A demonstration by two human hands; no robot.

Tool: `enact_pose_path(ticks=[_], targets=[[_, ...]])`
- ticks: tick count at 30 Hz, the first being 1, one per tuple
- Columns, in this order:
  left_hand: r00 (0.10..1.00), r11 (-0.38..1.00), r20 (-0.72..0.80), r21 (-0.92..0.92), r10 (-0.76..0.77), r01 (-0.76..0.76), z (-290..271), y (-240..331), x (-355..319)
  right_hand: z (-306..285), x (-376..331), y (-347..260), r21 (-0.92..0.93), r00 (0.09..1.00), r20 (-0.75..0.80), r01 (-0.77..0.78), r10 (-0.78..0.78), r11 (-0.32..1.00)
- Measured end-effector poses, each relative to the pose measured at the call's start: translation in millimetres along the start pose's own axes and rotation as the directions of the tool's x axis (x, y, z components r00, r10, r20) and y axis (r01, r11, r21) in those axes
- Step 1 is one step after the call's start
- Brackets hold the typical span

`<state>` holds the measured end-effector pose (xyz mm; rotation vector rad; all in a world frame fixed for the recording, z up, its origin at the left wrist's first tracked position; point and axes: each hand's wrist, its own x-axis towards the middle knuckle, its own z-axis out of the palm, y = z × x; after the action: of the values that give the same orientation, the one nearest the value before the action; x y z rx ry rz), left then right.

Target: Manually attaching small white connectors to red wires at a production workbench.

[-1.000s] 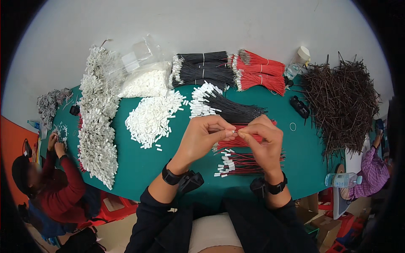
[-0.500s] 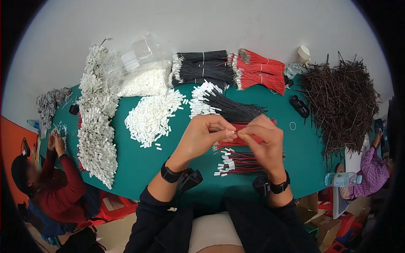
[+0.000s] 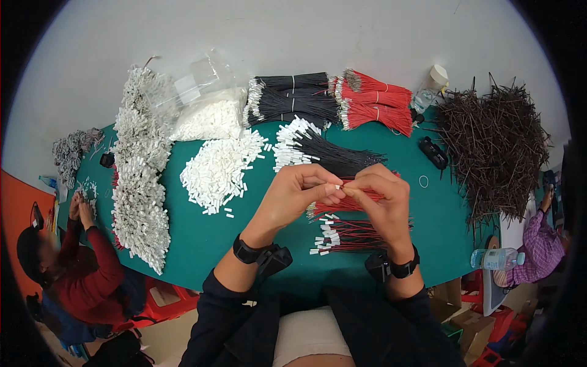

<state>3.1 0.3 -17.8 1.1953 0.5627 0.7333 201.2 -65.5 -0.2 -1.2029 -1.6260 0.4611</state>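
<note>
Both hands meet above the green table: left hand and right hand pinch a small white connector between touching fingertips, over loose red wires.

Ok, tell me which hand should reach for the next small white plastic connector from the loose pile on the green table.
Left, probably. The loose pile of small white plastic connectors lies left of both hands, nearer the left hand. The right hand pinches the thin red wire and sits above the red wire bundle.
</note>
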Motion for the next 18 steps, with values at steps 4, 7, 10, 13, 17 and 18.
enact_pose_path(ticks=[4,7,10,13,17,18], targets=[[1.000,0.999,-0.021,0.051,-0.002,0.003,-4.6,-0.6,-0.8,-6.8,-1.4,5.3,-0.003,1.000,0.027,0.012,-0.011,1.000],[0.999,0.999,-0.046,0.045,0.017,-0.015,-6.0,-3.5,-0.2,-6.6,-3.2,0.7,0.111,0.988,0.060,-0.148,0.142,0.983],[0.997,0.992,-0.080,0.128,0.009,0.002,-8.8,-12.2,2.0,-5.5,-9.2,3.1,0.092,0.947,0.151,-0.300,0.285,0.949],[0.995,0.810,-0.098,0.579,-0.035,0.086,-8.3,-15.6,7.2,-12.2,-19.9,19.7,-0.111,0.949,0.217,-0.210,0.230,0.971],[0.998,0.666,-0.049,0.746,0.029,0.018,-13.2,-26.1,14.4,-17.5,-39.0,34.5,-0.223,0.905,0.318,-0.217,0.281,0.950],[0.990,0.616,-0.061,0.787,0.128,-0.031,-17.6,-30.1,18.3,-19.5,-44.1,38.6,-0.225,0.906,0.316,-0.218,0.283,0.950]])
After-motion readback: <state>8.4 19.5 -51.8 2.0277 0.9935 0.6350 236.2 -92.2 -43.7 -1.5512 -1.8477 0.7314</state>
